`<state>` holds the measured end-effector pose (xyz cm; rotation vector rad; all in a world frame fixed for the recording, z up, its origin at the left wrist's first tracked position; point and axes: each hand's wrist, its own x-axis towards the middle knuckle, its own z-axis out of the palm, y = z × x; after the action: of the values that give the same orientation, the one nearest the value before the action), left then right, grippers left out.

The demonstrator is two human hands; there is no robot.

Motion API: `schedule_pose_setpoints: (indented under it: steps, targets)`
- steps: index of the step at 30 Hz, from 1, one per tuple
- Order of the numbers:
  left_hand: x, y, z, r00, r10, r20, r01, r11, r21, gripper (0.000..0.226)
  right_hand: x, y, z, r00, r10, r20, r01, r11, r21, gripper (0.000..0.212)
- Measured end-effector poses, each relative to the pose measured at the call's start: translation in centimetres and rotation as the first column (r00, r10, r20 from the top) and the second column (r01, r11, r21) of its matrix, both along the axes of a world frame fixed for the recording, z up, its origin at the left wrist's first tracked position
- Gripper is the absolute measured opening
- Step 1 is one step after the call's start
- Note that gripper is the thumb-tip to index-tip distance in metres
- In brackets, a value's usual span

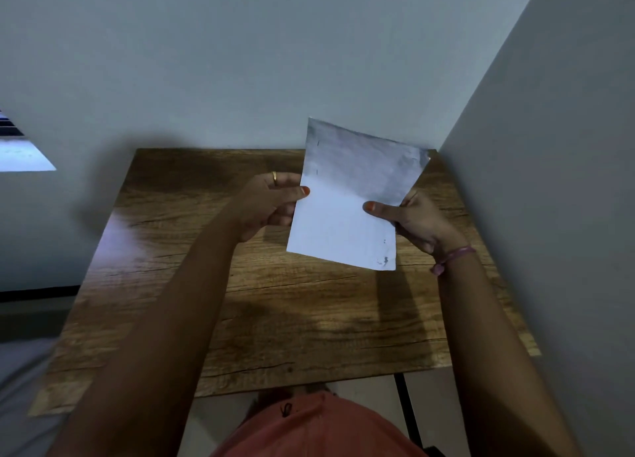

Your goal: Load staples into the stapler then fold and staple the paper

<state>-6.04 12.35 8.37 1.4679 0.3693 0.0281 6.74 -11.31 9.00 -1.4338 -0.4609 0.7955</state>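
A white sheet of paper [347, 195] is held up in the air above the far half of the wooden table [275, 305], tilted a little to the right. My left hand [271, 202] pinches its left edge, thumb on the front. My right hand [415, 222] pinches the right edge the same way. Small dark marks that look like staples show along the paper's upper left edge and near its lower right corner. No stapler and no staples are in view.
The table stands in a corner, with a wall behind it and another wall [549, 181] close on the right. A black table leg [407, 408] shows below the near edge. Floor lies to the left.
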Motion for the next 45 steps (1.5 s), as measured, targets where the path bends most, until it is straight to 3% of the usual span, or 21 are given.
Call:
schedule_pose_setpoints:
  steps: [5, 9, 15, 21, 24, 28, 34, 38, 42, 45]
  targets:
    - [0.6, -0.5, 0.2, 1.000, 0.004, 0.015, -0.003, 0.998, -0.068, 0.010, 0.0, -0.2, 0.0, 0.998, -0.049, 0.033, 0.048, 0.998, 0.030, 0.028]
    - [0.9, -1.0, 0.3, 1.000, 0.011, 0.029, -0.009, 0.997, -0.079, 0.026, -0.2, -0.5, 0.2, 0.991, -0.022, 0.132, 0.022, 1.000, 0.004, 0.038]
    - [1.0, -1.8, 0.5, 0.998, 0.055, 0.008, -0.054, 0.992, -0.112, 0.019, -0.5, -0.8, 0.5, 0.987, -0.005, 0.161, 0.010, 1.000, -0.029, 0.036]
    - [1.0, -2.3, 1.1, 0.996, 0.084, 0.006, -0.079, 0.961, -0.264, 0.021, -0.1, -1.4, 0.6, 0.982, -0.044, 0.185, 0.048, 0.999, -0.016, 0.036]
    - [1.0, -2.9, 1.6, 0.997, 0.073, -0.002, -0.072, 0.976, -0.208, 0.022, 0.0, -1.6, 0.6, 0.977, -0.046, 0.206, 0.051, 0.999, -0.020, 0.039]
    - [1.7, -3.3, 1.6, 0.983, 0.174, -0.056, -0.179, 0.976, -0.123, 0.026, 0.0, -1.6, 0.4, 0.976, -0.038, 0.216, 0.040, 0.999, -0.005, 0.042]
    - [2.2, -3.4, 1.5, 0.966, 0.239, -0.098, -0.249, 0.963, -0.103, 0.032, 0.2, -1.7, -0.1, 0.986, -0.033, 0.166, 0.034, 0.999, -0.003, 0.033]
    - [2.3, -3.4, 1.6, 0.962, 0.248, -0.114, -0.259, 0.962, -0.091, 0.033, 0.5, -2.1, -0.5, 0.999, 0.010, 0.049, -0.012, 0.999, 0.050, 0.034]
    - [2.2, -3.4, 1.7, 0.967, 0.227, -0.115, -0.237, 0.968, -0.087, 0.034, 1.4, -2.9, -0.6, 0.986, 0.089, -0.140, -0.070, 0.988, 0.134, 0.050]
    - [2.0, -3.4, 1.8, 0.973, 0.208, -0.101, -0.217, 0.972, -0.088, 0.033, 2.3, -2.9, -0.5, 0.986, 0.046, -0.158, -0.020, 0.987, 0.161, 0.061]
